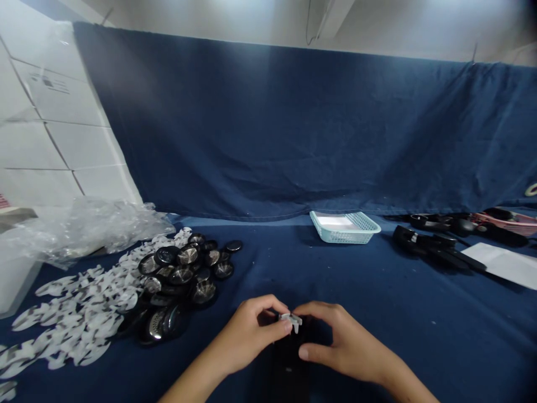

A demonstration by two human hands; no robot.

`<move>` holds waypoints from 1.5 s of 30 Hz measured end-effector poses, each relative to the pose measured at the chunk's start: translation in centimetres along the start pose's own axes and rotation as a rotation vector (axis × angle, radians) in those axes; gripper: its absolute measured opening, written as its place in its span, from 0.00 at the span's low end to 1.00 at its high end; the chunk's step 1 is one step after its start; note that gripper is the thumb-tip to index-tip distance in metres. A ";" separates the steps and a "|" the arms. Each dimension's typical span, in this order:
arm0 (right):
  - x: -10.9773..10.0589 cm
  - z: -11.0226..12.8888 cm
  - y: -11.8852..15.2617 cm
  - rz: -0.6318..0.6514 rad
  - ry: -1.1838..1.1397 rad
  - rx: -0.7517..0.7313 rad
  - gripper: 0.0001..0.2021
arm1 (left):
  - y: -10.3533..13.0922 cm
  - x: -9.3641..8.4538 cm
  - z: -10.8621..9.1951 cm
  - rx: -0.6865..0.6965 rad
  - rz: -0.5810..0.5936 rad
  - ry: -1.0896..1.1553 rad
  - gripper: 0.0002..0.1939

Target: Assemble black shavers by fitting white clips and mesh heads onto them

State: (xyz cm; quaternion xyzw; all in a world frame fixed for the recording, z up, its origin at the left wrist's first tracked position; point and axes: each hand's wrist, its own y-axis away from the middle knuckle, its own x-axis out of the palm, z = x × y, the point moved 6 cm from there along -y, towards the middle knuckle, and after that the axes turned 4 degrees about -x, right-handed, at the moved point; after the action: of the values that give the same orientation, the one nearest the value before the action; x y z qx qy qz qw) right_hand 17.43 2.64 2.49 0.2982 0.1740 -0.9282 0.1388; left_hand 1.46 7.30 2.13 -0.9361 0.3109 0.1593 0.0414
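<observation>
My left hand (260, 330) pinches a small pale grey-white plastic piece (290, 321) between thumb and index finger. A short prong on the piece points down. Beneath it is a long black part (289, 366), dark against the cloth, its lower end running out of view. My right hand (335, 341) curves around the upper right of the black part. Its index fingertip reaches the plastic piece, and its thumb rests lower, by the black part's right edge. The other right fingers are mostly hidden.
To the left lie a heap of white plastic pieces (96, 296) and a pile of round black shiny caps (180, 274). Behind them is clear plastic wrap (92, 226). A light blue basket (346, 237) stands at the back, with black parts (440, 249) and white paper (503, 263) at right.
</observation>
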 end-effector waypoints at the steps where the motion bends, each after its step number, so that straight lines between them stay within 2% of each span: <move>1: 0.1 0.0 0.0 -0.005 0.002 -0.004 0.19 | 0.0 0.0 0.1 -0.002 0.000 0.013 0.07; 9: -0.1 0.7 -0.6 -0.028 0.000 -0.055 0.14 | -0.1 0.0 0.2 0.005 -0.059 0.005 0.09; 17: 0.1 0.2 -0.8 -0.078 -0.021 -0.078 0.17 | -0.4 -0.1 1.0 -0.006 -0.089 0.043 0.07; 21: 0.1 0.4 -0.8 -0.051 -0.051 -0.096 0.17 | -0.1 -0.1 0.6 0.016 -0.028 0.049 0.08; 26: 0.1 0.3 -0.8 -0.052 -0.035 -0.109 0.15 | 0.3 -0.5 0.4 -0.021 0.108 -0.021 0.18; 29: 0.0 0.1 -0.8 -0.063 -0.008 -0.108 0.15 | 0.1 -0.9 0.5 -0.023 0.071 -0.041 0.19; 35: -0.3 0.3 -0.8 -0.074 0.005 -0.104 0.17 | 0.2 -0.7 -0.1 0.058 -0.028 -0.120 0.16; 45: 0.4 -0.3 -0.8 -0.025 -0.004 -0.098 0.19 | 0.2 -0.8 0.4 0.021 -0.036 -0.205 0.15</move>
State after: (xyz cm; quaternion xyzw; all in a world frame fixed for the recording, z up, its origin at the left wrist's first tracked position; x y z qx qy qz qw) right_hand 16.94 3.41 2.22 0.2869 0.2225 -0.9209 0.1421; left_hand 0.62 7.69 2.03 -0.9198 0.2898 0.2503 0.0855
